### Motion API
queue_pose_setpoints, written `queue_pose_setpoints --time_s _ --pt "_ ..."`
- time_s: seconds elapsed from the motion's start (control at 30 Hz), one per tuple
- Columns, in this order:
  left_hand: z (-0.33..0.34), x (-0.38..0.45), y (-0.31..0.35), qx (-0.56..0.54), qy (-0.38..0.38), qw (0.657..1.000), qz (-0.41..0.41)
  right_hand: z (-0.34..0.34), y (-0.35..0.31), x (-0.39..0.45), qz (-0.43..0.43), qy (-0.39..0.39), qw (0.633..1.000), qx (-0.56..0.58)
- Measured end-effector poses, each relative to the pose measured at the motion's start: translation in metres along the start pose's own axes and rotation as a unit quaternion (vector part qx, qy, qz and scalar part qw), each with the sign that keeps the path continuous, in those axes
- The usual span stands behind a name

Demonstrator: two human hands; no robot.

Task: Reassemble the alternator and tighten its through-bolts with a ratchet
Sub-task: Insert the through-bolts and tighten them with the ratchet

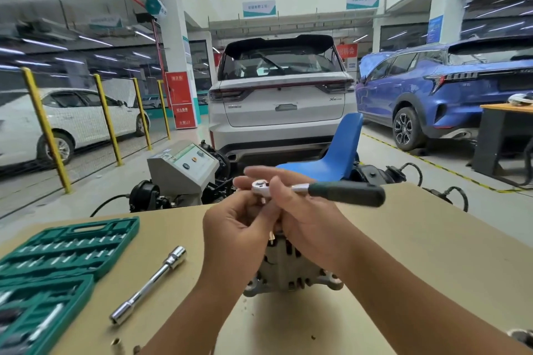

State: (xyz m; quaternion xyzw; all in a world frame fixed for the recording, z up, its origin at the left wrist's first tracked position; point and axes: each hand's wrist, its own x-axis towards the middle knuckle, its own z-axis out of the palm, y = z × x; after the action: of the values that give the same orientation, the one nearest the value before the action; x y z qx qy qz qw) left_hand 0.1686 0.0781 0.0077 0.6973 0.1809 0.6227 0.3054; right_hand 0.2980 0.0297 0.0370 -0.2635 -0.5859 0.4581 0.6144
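Both hands raising ratchet point(317, 190) over alternator point(291, 271), guessing they're fitting socket or flipping direction switch before doing bolts. Left hand point(236, 228) fingers curling under ratchet head, pinching it; right hand point(305, 219) fingers wrapping neck just behind head, dark handle sticking out right. Alternator sitting on tan table point(418, 253) right below wrists, half hidden. Extension bar point(148, 285) lying loose beside open green socket case point(54, 262). Workshop bay behind, white SUV point(279, 95), blue SUV point(450, 89), blue chair point(337, 150).

Hands point(245, 225) hide alternator point(291, 274) top; socket case point(57, 262) cropped
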Motion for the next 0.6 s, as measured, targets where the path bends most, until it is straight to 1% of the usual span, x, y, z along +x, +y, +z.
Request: queue_pose_setpoints --time_s 0.03,0.07,0.1,0.13,0.17,0.23,0.27,0.3,0.33,0.37,0.4,0.43,0.47,0.5,0.53,0.57,0.6 --pt "0.0005 0.0005 -0.0006 -0.016 -0.011 1.0 -0.012 0.0011 -0.0021 0.002 0.017 0.012 0.998 0.058" --pt "0.0005 0.0012 -0.0003 -0.029 -0.021 0.999 -0.019 0.0005 -0.0027 0.0034 0.035 0.041 0.991 0.122" --pt "-0.0001 0.0019 0.0005 -0.036 -0.032 0.999 -0.014 -0.0004 -0.0016 0.0037 0.045 0.062 0.983 0.167" --pt "-0.0009 0.0024 0.0008 -0.042 -0.04 0.998 -0.01 -0.0011 -0.0013 0.0029 0.04 0.063 0.981 0.178" --pt "-0.0011 0.0025 0.0001 -0.046 -0.04 0.998 -0.009 -0.0003 -0.0011 0.0018 0.025 0.053 0.988 0.145" --pt "-0.0018 0.0018 -0.0014 -0.025 -0.021 0.999 0.01 0.0013 0.0018 -0.0014 -0.019 0.026 0.999 0.01" --pt "-0.0014 0.001 -0.0022 -0.009 -0.01 1.0 0.014 0.0011 0.0039 -0.0026 -0.028 0.01 0.999 -0.029" --pt "-0.0003 0.0006 -0.0034 -0.002 -0.003 1.0 0.009 0.0006 0.0031 -0.0028 -0.024 0.0 0.999 -0.023" --pt "0.0005 0.0004 -0.0034 -0.011 -0.005 1.0 -0.004 0.0011 0.0006 -0.0017 -0.015 0.001 1.0 0.019" --pt "0.0012 0.0008 -0.0021 -0.026 -0.016 0.999 -0.016 0.0008 -0.0021 -0.0003 0.003 0.015 0.996 0.084" --pt "0.001 0.0013 -0.0014 -0.038 -0.031 0.999 -0.02 -0.0015 -0.0039 0.0016 0.031 0.043 0.986 0.161" --pt "0.0006 0.0019 -0.0016 -0.042 -0.043 0.998 -0.018 -0.0034 -0.0036 0.0027 0.049 0.062 0.975 0.208" --pt "-0.0002 0.002 -0.0024 -0.042 -0.048 0.998 -0.017 -0.0053 -0.0024 0.0022 0.047 0.063 0.974 0.212" --pt "-0.0006 0.0018 -0.0028 -0.037 -0.041 0.998 -0.016 -0.0055 -0.0007 0.0018 0.027 0.05 0.984 0.167" --pt "-0.0008 0.0013 -0.0039 -0.028 -0.029 0.999 -0.01 -0.0039 0.0009 0.001 0.0 0.037 0.996 0.085" --pt "-0.0009 0.0007 -0.0051 -0.014 -0.012 1.0 0.004 -0.0026 0.0037 -0.0006 -0.027 0.02 0.999 0.004" --pt "-0.0008 -0.0003 -0.0063 -0.001 -0.002 1.0 0.017 -0.0011 0.0055 -0.001 -0.036 0.0 0.998 -0.043"
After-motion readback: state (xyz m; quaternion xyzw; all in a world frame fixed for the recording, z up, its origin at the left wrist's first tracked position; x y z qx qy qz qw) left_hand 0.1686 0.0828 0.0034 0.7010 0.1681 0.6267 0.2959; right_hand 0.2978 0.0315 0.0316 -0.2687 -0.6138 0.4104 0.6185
